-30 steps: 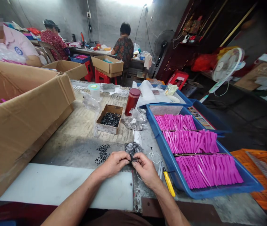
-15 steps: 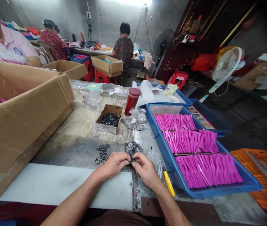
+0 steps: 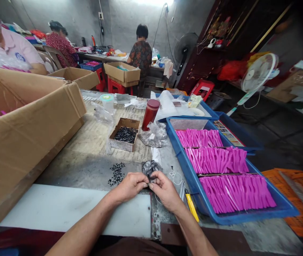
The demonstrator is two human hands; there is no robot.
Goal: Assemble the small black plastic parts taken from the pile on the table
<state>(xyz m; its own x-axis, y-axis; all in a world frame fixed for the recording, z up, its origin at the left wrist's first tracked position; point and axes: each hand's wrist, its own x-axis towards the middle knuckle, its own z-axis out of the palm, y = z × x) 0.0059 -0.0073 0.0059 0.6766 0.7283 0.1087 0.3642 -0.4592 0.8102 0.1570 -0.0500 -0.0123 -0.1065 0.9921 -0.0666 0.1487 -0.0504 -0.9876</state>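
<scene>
My left hand [image 3: 133,185] and my right hand [image 3: 164,190] meet fingertip to fingertip over the grey tabletop. Both are closed in a pinch on something small and dark, mostly covered by the fingers; its kind cannot be made out. Just beyond the fingertips lies a clear plastic bag [image 3: 151,166] with dark contents. Left of it is a loose pile of small black parts [image 3: 116,174]. To the right of my right hand are a thin white loop of cord [image 3: 178,179] and a tool with a yellow handle [image 3: 192,208].
A blue tray [image 3: 210,215] holding rows of pink-purple strips [image 3: 236,193] stands at right. A small carton [image 3: 121,146] of black parts and a red flask [image 3: 150,114] are ahead. A large cardboard box [image 3: 34,142] bounds the left; a white board [image 3: 73,209] lies in front. Co-workers sit beyond.
My hands stay almost in place, fingertips together. The right fingers have shifted very slightly around the small piece. Nothing else has visibly moved.
</scene>
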